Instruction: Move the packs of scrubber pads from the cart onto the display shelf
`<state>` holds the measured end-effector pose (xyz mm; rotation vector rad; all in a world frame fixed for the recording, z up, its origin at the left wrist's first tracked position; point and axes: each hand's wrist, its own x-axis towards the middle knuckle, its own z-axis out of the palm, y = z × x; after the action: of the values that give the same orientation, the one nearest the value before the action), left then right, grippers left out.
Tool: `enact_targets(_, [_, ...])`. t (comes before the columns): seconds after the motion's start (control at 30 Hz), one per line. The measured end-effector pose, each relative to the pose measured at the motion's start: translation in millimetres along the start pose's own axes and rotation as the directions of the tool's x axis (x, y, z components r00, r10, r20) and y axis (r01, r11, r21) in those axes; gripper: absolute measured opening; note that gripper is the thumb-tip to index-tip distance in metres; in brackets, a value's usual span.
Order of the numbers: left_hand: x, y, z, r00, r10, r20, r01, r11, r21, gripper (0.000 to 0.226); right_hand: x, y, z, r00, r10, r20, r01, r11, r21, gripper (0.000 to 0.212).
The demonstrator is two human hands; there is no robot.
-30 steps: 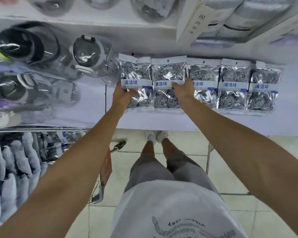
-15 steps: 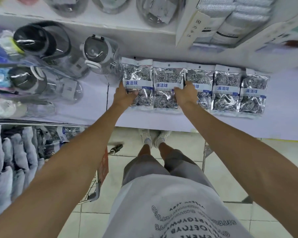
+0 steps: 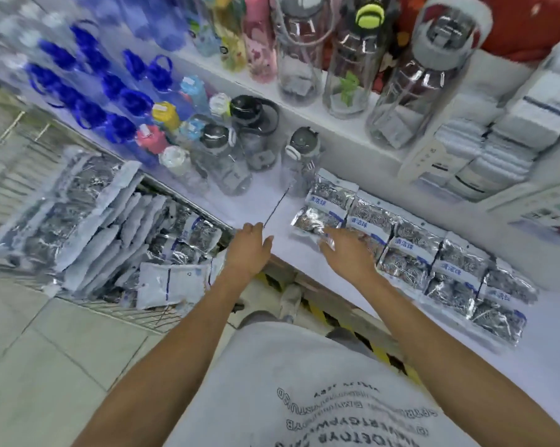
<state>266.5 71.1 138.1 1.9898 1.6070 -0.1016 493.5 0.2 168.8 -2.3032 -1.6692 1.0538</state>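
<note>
I saw my left hand [image 3: 251,250] spread wide over the shelf [image 3: 272,201] edge, my right hand [image 3: 349,253] wide, empty, above the nearest pack [image 3: 320,214].

A shop: a display shelf [image 3: 265,204] stocked with water bottles [image 3: 343,59], beside a wire cart [image 3: 27,146] of packaged goods.

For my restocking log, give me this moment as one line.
stage: between packs | left hand: open, empty | right hand: open, over shelf packs | cart: packs remain
</note>
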Motion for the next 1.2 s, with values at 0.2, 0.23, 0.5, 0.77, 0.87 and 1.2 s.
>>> enact_targets(0.2, [-118.8, -51.2, -4.8, 0.956, -0.24, -0.167, 0.226, 0.969, -0.098, 0.044, -29.5, -56.4, 25.4, 0.949, -0.306, 0.077, 0.31, 0.949, -0.05, 0.047])
enact_targets(0.23, [-136.9, -61.8, -1.4, 0.936, -0.304, -0.177, 0.284, 0.95, -0.129, 0.046, -32.4, -67.0, 33.1, 0.936, -0.339, 0.098, 0.345, 0.937, -0.053, 0.045])
enact_targets(0.5, [-232.7, -128.0, 33.4, 0.769, -0.613, -0.182, 0.508, 0.759, -0.408, 0.047, -55.8, -139.4, 89.1, 0.803, -0.523, 0.287, 0.572, 0.812, -0.119, 0.03])
enact_targets(0.77, [-220.1, -184.7, 28.9, 0.701, -0.711, -0.055, 0.526, 0.567, -0.634, 0.037, -17.7, -209.5, 145.9, 0.804, -0.449, 0.389, 0.528, 0.84, -0.123, 0.044])
enact_targets(0.87, [-196.8, -205.2, 19.3, 0.688, -0.726, 0.002, 0.512, 0.484, -0.71, 0.032, 11.3, -236.8, 167.7, 0.822, -0.411, 0.394, 0.488, 0.865, -0.116, 0.045])
enact_targets(1.2, [-107.9, -266.6, 14.7, 0.551, -0.78, 0.296, 0.539, 0.062, -0.84, 0.035, 108.7, -298.4, 222.5, 0.87, -0.264, 0.416, 0.341, 0.932, -0.123, 0.055])
